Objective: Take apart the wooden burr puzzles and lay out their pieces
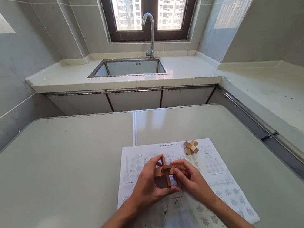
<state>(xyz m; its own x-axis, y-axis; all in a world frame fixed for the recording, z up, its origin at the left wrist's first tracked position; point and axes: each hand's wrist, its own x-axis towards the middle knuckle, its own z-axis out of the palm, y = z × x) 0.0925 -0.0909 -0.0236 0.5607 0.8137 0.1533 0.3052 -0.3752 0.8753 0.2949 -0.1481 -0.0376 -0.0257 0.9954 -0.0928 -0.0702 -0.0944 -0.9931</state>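
Observation:
Both hands hold a brown wooden cross-shaped puzzle [165, 170] just above a printed instruction sheet [222, 179] on the grey table [64, 170]. My left hand [147, 185] wraps its fingers round the puzzle's left side, thumb underneath. My right hand [191, 180] pinches the puzzle's right end with its fingertips. A second, lighter wooden burr puzzle [191, 147] lies assembled on the sheet's far edge, apart from both hands.
Beyond the table runs a white counter [66, 78] with a steel sink [129, 66] and a chrome tap [150, 32] under a window. Another counter [283, 93] runs along the right, behind a metal rail.

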